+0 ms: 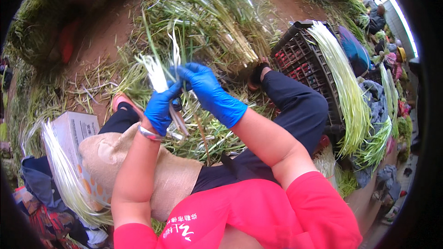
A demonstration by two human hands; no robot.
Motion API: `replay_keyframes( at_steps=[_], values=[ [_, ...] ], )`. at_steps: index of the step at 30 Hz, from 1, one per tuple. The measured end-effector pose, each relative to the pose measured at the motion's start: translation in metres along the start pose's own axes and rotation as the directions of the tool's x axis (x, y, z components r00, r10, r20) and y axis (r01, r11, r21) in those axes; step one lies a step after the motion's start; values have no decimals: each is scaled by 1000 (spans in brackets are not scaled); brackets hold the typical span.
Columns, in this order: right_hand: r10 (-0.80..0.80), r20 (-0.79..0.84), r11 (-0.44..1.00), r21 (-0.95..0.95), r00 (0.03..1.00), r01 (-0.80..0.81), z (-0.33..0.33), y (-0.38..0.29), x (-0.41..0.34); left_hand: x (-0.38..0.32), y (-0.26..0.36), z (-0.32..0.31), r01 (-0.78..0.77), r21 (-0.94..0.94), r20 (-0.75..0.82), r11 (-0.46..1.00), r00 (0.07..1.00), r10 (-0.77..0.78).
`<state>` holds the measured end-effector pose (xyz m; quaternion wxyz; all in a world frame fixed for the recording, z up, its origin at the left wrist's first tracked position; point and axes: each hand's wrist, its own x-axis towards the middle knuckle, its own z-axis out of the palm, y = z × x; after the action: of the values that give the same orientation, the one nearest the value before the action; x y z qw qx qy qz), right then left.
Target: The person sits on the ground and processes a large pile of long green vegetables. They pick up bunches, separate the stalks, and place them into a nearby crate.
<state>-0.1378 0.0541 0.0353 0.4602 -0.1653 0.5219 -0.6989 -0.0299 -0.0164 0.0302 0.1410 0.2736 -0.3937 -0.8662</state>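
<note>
Both of my hands wear blue gloves and meet above my lap. My left hand (160, 109) grips a small bunch of pale plant stems (154, 73), whose white ends stick up past the thumb. Close against it, my right hand (205, 88) pinches a thin green stalk (189, 52) with its fingertips. A limp whitish strip (175, 43) hangs up beside these fingers. The exact contact between the fingertips is partly hidden. Beneath the hands, loose green leaves and peelings (211, 136) cover the ground between my legs.
Ahead lies a large heap of green stalks (225, 31). On my right, long pale stems (341, 86) drape over a black plastic crate (301, 65). To my left, more white stems (64, 169) lean on a cardboard box (81, 124). Other people (377, 19) sit at far right.
</note>
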Motion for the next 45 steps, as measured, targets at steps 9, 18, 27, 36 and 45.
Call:
replay_keyframes(
  at_steps=[9,18,27,36,45],
  values=[
    [-497,-18,868,4,868,497,-4,9,-35,3,12,-13,41,-303,-124,952,989,-82],
    [597,19,-302,-921,802,247,-144,13,-79,0,97,-67,-391,-397,-136,830,920,369],
    [-5,-20,985,175,1000,9,-4,21,0,5,-9,10,-32,257,-139,966,988,70],
    [-450,-419,867,8,789,498,-105,-86,2,20,-30,-23,50,331,-254,942,966,38],
    [-496,-349,862,-85,795,500,-180,-210,34,24,-65,-73,138,962,-172,236,977,130]
  ],
)
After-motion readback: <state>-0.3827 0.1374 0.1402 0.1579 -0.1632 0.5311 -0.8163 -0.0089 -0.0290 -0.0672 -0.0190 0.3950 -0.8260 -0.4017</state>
